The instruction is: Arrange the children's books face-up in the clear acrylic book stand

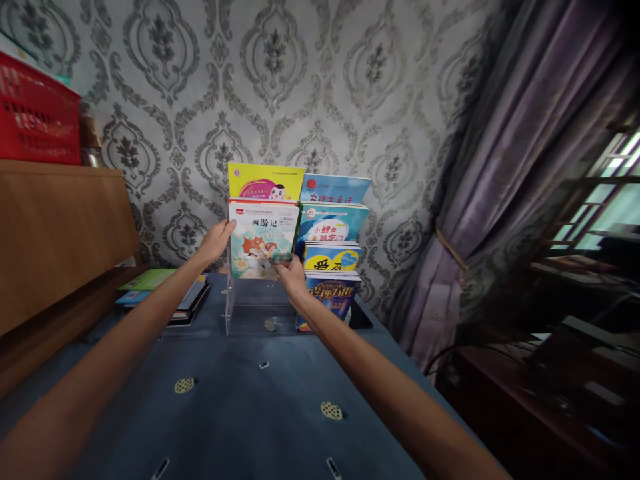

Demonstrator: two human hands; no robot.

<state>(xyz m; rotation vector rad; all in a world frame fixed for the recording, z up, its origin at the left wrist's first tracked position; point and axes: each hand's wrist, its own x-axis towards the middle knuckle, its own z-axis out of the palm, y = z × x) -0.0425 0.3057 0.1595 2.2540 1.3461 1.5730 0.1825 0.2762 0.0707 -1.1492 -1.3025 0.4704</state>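
A white picture book (250, 230) with foxes on its cover stands upright in the left column of a clear stepped book rack (260, 320). My left hand (218, 241) is closed on its left edge, thumb on the cover. At the lower right corner, my right hand (293, 277) pinches the same book. A yellow book (245, 175) rises behind it. Right of it, in tiers, stand a light blue book (345, 185), a teal book (353, 220), a yellow-and-blue book (345, 259) and a dark blue book (330, 303). The rack's lower left tier shows bare clear plastic.
Several books and notebooks (193, 303) lie stacked left of the rack on the dark blue tablecloth (240, 413). A wooden cabinet (65, 227) with a red basket (40, 113) on top stands at the left. A purple curtain (475, 180) hangs at the right.
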